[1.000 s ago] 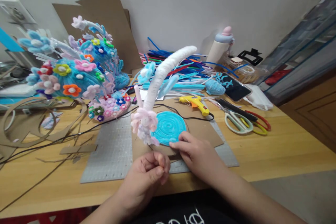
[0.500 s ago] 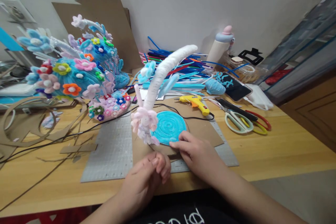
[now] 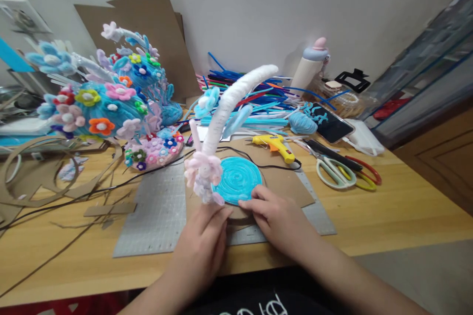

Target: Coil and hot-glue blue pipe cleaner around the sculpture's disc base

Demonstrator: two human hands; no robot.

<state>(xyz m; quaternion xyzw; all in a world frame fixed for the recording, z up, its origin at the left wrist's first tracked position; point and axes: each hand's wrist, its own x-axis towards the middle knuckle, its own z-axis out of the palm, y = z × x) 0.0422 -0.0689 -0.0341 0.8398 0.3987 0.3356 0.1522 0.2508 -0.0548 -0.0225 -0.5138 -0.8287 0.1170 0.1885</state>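
Observation:
A round cardboard base [image 3: 238, 212], covered by a turquoise pipe-cleaner coil [image 3: 239, 179], lies on flat cardboard in front of me. From its left side rises a curved, white-wrapped stem [image 3: 229, 103] with a blue flower [image 3: 207, 102], a blue leaf and a pink flower [image 3: 204, 170]. My right hand [image 3: 279, 214] grips the base's front right edge, fingertips on the coil. Just below the lilac petals [image 3: 218, 198], my left hand [image 3: 203, 236] is closed at the front left edge. Its fingertips are mostly hidden, so what they hold cannot be made out.
Beyond the base lie a yellow glue gun [image 3: 277, 147] with a black cord and a pile of pipe cleaners [image 3: 251, 89]. Scissors [image 3: 336, 172] and pliers [image 3: 364, 174] rest at right. Flower-covered models [image 3: 99, 103] and cut cardboard rings [image 3: 40, 192] occupy the left.
My left hand has moved up and forward to the base's front left edge, turning its back toward me. My right hand stays where it was on the base.

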